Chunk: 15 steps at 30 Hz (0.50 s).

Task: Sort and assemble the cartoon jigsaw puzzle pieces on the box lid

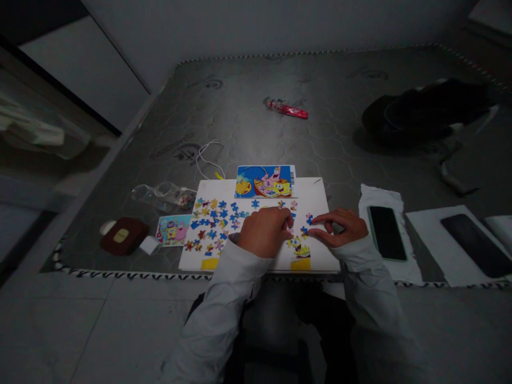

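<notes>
A white board [326, 256] lies near the table's front edge with cartoon jigsaw pieces on it. My left hand [266, 230], curled palm down over its middle, has thumb and forefinger closed at a small puzzle piece, mostly hidden by the fingers. To its right, my right hand [342, 226] has its thumb and forefinger at a blue puzzle piece [304, 231]; another blue-and-pink piece [309, 219] lies at the forefinger tip. Just below the fingertips is a joined yellow section [299, 248]. Several loose pieces [214, 221] are spread left of my left hand. A picture card [264, 181] lies along the board's far edge.
Left of the board are a second picture card [173, 230], a brown case [125, 236] and a clear plastic bottle [168, 194]. Phones [386, 233] lie on white sheets at right. A red packet [288, 109] and a dark bag [424, 114] are farther back.
</notes>
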Each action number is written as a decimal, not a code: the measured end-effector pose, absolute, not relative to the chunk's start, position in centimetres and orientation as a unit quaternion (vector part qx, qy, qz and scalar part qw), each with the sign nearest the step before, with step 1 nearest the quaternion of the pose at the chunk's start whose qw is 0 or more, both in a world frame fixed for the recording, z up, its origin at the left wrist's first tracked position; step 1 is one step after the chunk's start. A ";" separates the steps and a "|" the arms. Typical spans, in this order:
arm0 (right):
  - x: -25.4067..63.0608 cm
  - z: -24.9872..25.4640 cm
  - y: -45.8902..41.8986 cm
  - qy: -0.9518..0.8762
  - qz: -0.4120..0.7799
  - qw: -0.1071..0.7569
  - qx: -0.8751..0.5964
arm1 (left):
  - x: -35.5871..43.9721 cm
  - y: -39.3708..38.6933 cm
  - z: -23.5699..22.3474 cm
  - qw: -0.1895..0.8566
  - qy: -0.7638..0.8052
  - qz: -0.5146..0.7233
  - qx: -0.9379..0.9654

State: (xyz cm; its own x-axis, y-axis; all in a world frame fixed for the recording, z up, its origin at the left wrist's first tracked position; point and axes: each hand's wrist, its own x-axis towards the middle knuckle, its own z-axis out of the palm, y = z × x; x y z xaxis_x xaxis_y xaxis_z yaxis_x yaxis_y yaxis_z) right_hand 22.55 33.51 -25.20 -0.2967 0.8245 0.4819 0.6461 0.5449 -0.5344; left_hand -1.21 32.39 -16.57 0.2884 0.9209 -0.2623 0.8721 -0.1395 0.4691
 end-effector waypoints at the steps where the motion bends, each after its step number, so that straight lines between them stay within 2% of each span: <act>1: 22.5 -25.2 33.6 -0.804 0.107 0.367 -0.456 | -1.2 32.3 -16.5 0.278 0.594 0.047 0.754; 15: 22.1 -25.4 33.9 -0.826 0.088 0.384 -0.403 | -0.2 32.0 -16.6 0.291 0.595 0.008 0.749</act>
State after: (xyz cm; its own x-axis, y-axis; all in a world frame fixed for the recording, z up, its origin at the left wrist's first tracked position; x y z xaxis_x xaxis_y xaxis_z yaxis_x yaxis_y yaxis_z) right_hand 22.11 33.94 -25.36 -0.3801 0.7327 0.5645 0.5981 0.6602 -0.4543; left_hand -0.16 31.98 -16.59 0.2910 0.8963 -0.3346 0.8875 -0.1222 0.4443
